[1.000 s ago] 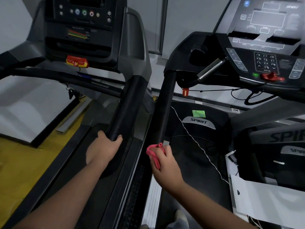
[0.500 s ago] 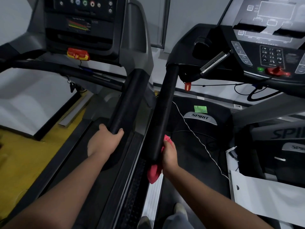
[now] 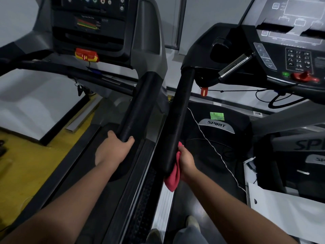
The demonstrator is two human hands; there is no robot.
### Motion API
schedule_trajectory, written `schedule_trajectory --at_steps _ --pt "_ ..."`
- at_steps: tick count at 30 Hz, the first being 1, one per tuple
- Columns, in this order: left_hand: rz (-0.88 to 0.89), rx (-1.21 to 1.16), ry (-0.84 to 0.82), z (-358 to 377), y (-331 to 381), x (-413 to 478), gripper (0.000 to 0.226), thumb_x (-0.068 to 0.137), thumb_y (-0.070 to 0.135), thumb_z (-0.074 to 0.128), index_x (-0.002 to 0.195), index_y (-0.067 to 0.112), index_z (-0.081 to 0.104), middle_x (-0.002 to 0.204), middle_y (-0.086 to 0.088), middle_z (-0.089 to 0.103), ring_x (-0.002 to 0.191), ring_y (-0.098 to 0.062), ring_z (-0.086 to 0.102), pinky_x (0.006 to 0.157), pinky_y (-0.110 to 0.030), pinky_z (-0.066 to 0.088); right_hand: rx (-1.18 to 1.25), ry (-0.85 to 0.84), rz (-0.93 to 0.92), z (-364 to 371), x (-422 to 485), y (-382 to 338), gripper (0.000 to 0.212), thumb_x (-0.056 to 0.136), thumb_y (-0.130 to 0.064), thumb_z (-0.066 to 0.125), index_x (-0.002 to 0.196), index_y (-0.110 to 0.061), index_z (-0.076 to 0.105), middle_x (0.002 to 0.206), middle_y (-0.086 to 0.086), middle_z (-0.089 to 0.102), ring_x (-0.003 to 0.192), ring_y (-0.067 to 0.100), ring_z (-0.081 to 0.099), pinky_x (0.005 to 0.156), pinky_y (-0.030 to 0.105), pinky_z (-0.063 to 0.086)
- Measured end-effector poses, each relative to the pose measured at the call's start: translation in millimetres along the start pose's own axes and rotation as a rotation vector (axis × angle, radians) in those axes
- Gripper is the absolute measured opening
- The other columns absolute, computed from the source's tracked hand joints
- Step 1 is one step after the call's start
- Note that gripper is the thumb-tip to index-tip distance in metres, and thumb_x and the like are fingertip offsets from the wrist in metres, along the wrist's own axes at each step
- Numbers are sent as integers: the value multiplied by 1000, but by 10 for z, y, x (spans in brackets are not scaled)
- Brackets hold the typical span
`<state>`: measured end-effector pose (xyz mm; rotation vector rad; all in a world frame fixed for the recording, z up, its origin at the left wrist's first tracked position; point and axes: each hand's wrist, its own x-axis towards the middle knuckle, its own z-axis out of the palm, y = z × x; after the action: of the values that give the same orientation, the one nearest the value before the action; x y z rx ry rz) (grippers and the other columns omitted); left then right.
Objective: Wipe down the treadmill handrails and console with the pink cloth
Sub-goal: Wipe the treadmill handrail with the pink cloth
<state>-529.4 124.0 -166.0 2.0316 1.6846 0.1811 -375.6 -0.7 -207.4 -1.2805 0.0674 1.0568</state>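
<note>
The right hand (image 3: 186, 161) is curled round the pink cloth (image 3: 173, 180) and presses it to the right side of the near end of a black handrail (image 3: 177, 117). A tail of cloth hangs out at the hand's 7 o'clock, under the rail's tip. Wrapping the rail this way would let a single stroke clean most of its round. The left hand (image 3: 112, 150) clasps the near end of the neighbouring rail (image 3: 137, 110), at 9 o'clock from the cloth, with its thumb over the rail's right side. Its likely purpose is to steady the body, since it carries nothing for wiping.

From the wiped rail's far end, the console (image 3: 290, 32) sits at 2 o'clock and looks untouched. It has a number pad above a word that seems to read ENTER, and a red safety key (image 3: 305, 77) below. At 1 o'clock from the right hand, the motor cover badge (image 3: 216, 124) reads SPIRIT. Just above it the green sticker (image 3: 217, 116) is too small to read. At 3 o'clock a grey panel (image 3: 309, 144) shows "SPI", cut off by the edge.
</note>
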Motion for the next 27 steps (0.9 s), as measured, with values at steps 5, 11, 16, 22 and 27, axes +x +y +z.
schedule_trajectory --at_steps 5,11,16,22,27 --pt "-11 4 -9 -4 15 27 66 86 58 50 130 10 37 83 0 55 66 -17 55 51 -29 42 -15 -83 307 3 217 88 21 85 -22 46 78 -6 58 68 13 63 63 24 63 79 35 49" --pt "-9 19 1 9 12 47 69 86 59 49 133 11 35 79 2 55 64 -14 53 49 -27 39 140 -256 352 170 367 60 23 78 -29 48 89 -11 58 78 8 59 67 21 54 67 31 40" --pt "-22 26 3 -2 10 44 66 86 59 50 129 12 37 79 0 57 64 -16 55 51 -29 43 -17 -303 260 101 355 86 34 96 -31 34 97 -3 53 81 14 65 70 25 65 67 30 55" --pt "-26 16 -11 -17 35 21 54 87 58 50 117 15 39 80 -3 58 65 -19 57 50 -29 43 -269 -101 161 -31 240 -120 30 95 -24 37 72 -12 52 52 2 58 53 14 56 59 26 47" --pt "-14 12 -10 -21 36 -3 47 87 58 50 105 17 35 80 -2 58 65 -20 57 51 -29 43 -553 19 -36 -18 34 -227 34 89 -38 29 74 -16 51 71 5 54 70 18 51 67 33 43"
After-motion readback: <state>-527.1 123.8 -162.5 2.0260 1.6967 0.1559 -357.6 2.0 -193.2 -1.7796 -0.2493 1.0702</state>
